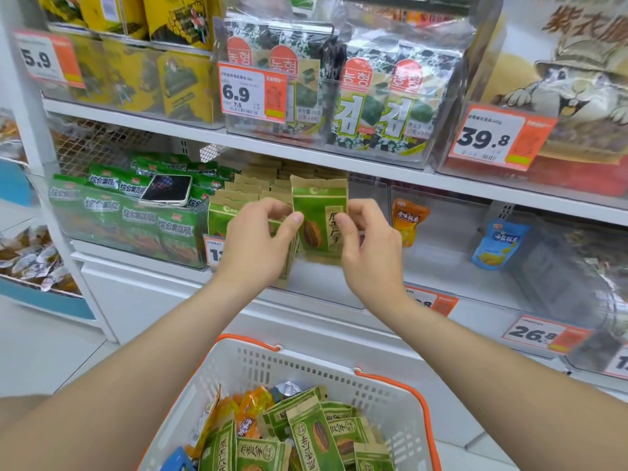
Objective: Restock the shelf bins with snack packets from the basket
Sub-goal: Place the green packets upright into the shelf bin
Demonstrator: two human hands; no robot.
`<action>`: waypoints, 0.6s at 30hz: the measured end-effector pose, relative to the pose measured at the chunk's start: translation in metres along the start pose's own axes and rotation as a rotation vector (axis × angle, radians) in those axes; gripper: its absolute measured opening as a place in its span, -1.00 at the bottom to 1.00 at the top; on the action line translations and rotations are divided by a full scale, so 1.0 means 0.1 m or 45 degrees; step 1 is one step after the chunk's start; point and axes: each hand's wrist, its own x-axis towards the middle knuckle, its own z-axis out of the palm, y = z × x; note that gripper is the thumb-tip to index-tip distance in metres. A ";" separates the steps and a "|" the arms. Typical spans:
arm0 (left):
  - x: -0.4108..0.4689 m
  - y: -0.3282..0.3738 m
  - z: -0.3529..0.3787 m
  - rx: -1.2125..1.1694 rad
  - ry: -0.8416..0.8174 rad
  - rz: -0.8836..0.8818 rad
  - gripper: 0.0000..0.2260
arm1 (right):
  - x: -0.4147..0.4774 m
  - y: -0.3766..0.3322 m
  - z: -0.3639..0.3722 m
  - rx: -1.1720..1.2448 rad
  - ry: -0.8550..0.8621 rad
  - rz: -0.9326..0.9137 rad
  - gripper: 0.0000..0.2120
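Note:
A green and brown seed packet [317,219] stands upright at the front of a clear shelf bin [326,283]. My left hand [258,243] pinches its left edge and my right hand [368,246] pinches its right edge. Behind it, rows of the same brown packets [258,188] fill the bin. Below, a white basket with an orange rim [390,389] holds several more green seed packets [316,433], orange packets [251,409] and a blue one.
A phone [167,193] lies on green snack packs [122,212] in the bin to the left. The bin to the right holds an orange packet [409,220]; farther right stands a blue packet [499,244]. Seaweed packs [370,96] and price tags fill the shelf above.

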 end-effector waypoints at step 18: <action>0.31 -0.42 0.24 1.069 -0.291 0.298 -0.08 | 0.65 0.64 0.53 -0.448 -0.175 0.717 -0.81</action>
